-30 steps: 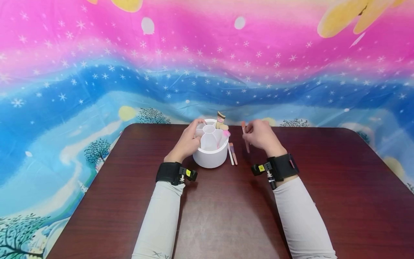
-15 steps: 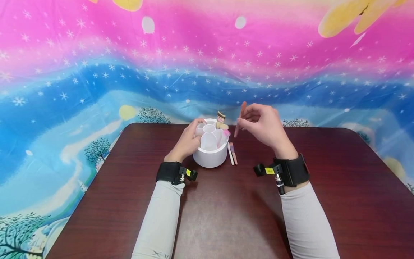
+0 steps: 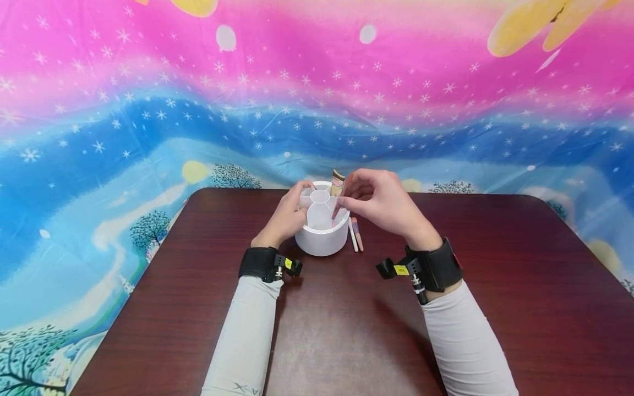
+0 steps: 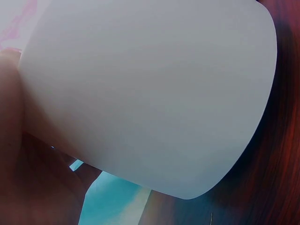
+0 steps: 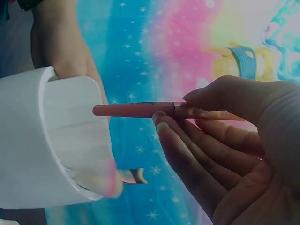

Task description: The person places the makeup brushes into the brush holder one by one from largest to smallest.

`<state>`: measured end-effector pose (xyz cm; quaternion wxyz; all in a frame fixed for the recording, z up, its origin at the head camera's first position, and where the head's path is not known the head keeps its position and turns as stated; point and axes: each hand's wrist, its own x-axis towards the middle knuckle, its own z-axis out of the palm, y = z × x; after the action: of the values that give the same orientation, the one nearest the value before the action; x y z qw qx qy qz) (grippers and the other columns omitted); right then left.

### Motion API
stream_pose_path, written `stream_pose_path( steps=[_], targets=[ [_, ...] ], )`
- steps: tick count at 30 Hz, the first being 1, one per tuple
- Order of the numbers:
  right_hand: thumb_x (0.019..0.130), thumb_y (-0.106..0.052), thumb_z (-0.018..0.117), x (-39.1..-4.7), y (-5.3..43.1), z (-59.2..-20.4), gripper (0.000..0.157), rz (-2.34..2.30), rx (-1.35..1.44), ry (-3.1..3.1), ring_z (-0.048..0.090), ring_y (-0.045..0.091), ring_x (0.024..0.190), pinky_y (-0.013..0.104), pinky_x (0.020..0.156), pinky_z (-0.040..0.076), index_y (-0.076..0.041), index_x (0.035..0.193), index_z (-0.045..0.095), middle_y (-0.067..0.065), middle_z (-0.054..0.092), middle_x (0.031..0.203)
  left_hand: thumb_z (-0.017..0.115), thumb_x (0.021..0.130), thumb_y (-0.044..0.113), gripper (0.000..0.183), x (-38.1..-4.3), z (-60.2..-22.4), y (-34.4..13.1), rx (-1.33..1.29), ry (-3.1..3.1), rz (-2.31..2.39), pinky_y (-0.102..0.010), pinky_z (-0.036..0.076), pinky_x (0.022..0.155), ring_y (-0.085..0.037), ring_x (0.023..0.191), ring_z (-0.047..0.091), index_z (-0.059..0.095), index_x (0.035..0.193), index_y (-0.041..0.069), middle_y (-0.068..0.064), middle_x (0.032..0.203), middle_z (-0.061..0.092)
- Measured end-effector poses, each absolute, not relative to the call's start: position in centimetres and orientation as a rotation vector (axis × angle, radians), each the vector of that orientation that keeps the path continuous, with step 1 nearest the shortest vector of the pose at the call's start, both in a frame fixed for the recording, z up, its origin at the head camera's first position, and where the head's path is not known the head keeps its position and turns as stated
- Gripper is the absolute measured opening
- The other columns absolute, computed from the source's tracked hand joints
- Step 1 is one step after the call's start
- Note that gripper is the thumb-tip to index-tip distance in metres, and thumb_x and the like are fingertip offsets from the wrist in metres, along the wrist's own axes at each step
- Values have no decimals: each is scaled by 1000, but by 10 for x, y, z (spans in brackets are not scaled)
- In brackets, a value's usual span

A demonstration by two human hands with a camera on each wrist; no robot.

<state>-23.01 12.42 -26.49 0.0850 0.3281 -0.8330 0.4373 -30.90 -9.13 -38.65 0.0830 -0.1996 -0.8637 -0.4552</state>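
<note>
A round white organizer (image 3: pixel 321 243) with several compartments stands upright at the table's back middle. My left hand (image 3: pixel 283 219) grips its left rim, with the thumb on the near side; the left wrist view is mostly filled by the organizer's white wall (image 4: pixel 154 98). Thumb and fingertips of my right hand (image 3: pixel 385 201) pinch a pink makeup brush (image 5: pixel 133 110) near its metal collar. Its handle end points down into the organizer's right side, inside the rim in the head view. My fingers partly hide the bristles. A brush with dark-and-light bristles (image 3: pixel 338 182) sticks up at the organizer's back.
Right beside the organizer, a white-handled brush (image 3: pixel 354 235) and a pink-handled brush (image 3: pixel 358 236) lie on the dark red-brown table (image 3: pixel 317 330). A colourful cloth (image 3: pixel 317 82) hangs just behind the table's back edge.
My right hand lifted the pink brush from the table's right side, then carried it left over the organizer and lowered it. The left hand stays on the rim.
</note>
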Motion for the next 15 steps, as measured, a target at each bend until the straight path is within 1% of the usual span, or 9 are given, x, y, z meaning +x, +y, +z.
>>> stream_pose_path(
  steps=[3,6,11,15],
  targets=[
    [80,-9,71,-242,123,-278,12,1288,1004,-2497,62,11,72,30,69,52,-9,88,62,2,65,79,45,80,-7,51,-309,-387,-92,-598,-2577,-1353,-44,36,96,-12,116,39,42,124,20,-1,129,45],
    [80,-11,72,-251,122,-290,12,1283,1044,-2496,62,9,72,28,66,52,-14,87,63,-2,65,78,45,81,-6,51,-309,-387,-92,-594,-2582,-1350,-43,37,96,-12,115,39,41,124,21,-1,129,45],
    [79,-10,72,-256,119,-298,13,1283,1112,-2493,62,9,71,28,65,52,-14,86,62,-3,65,77,45,83,-5,51,-308,-387,-92,-589,-2592,-1373,-44,37,94,-12,115,39,41,126,21,-1,130,44],
    [79,-9,73,-257,118,-300,13,1274,1120,-2517,62,9,71,28,66,52,-13,86,62,-3,66,77,44,82,-6,51,-308,-386,-92,-599,-2587,-1389,-44,38,93,-13,113,40,41,125,22,0,129,44]
  ],
)
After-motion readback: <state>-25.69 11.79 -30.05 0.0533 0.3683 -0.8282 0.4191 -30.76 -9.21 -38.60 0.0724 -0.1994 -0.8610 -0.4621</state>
